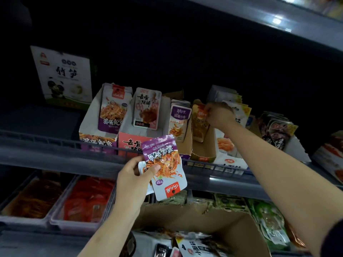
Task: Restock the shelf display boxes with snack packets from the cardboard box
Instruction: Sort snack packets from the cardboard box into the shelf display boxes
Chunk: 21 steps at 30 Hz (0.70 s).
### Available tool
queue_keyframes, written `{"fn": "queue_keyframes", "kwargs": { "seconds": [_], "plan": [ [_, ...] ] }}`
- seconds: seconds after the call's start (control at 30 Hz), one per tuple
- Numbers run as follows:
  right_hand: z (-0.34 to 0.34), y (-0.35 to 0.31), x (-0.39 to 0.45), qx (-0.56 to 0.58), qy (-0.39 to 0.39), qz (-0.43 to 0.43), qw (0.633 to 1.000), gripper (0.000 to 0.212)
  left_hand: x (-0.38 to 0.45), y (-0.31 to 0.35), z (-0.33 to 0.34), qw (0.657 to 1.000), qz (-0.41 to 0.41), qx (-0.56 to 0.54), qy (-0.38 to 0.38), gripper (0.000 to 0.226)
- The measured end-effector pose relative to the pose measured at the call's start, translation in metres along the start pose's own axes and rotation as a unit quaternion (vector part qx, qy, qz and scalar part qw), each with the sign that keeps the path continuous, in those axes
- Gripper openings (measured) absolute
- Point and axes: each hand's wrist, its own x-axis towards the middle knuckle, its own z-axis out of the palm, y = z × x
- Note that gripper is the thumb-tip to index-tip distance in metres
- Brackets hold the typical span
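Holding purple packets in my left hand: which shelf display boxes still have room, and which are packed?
Room: the purple display box holds one upright packet, the red box beside it one, both open in front. The brown box is partly open below your right hand. Packed: the white box and the far-right rows.

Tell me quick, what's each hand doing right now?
Left hand: closed, holding purple snack packets upside down in front of the shelf rail.
Right hand: closed, pinching an orange snack packet in its display box.
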Motion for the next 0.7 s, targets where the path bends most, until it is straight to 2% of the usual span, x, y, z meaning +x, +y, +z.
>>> {"fn": "queue_keyframes", "kwargs": {
  "seconds": [0.07,0.27,0.7],
  "plan": [
    [0.000,0.001,0.002,-0.041,-0.016,0.000,0.999,0.034,0.000,0.000,0.000,1.000,-0.002,-0.001,-0.001,0.019],
    [0.007,0.003,0.000,-0.130,0.037,-0.001,0.991,0.038,0.001,-0.001,-0.001,1.000,-0.007,0.000,0.001,0.019],
    [0.019,0.002,-0.010,-0.014,0.099,0.001,0.995,0.052,0.003,-0.003,-0.002,1.000,-0.010,0.002,-0.002,0.019]
  ]
}}
